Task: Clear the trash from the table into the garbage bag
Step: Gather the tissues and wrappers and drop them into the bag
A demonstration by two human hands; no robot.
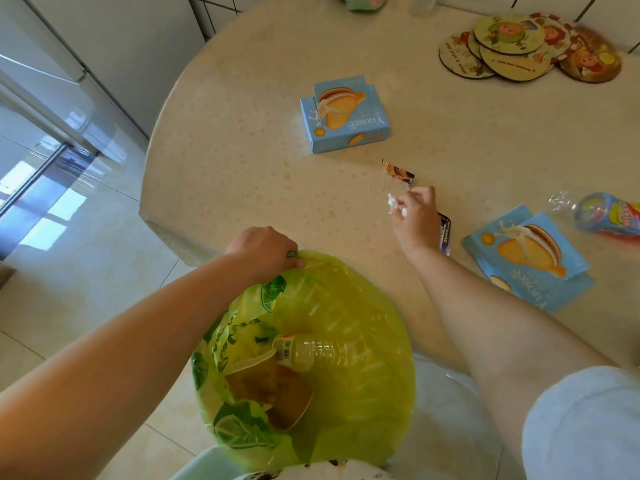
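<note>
Green garbage bag point(346, 341) hangs nearest me, its rim pinched shut in my left hand point(265, 249) at the table point(242, 133) edge. My right hand point(415, 216) fingers curl around a white crumpled wad point(394, 202); the torn wrapper point(398, 173) lies just beyond those fingertips, long axis running left-right, so the right hand is nearer.

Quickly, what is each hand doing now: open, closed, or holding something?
Left hand: closed on the rim of the green garbage bag.
Right hand: closed on a small white crumpled piece, probably tissue.
</note>
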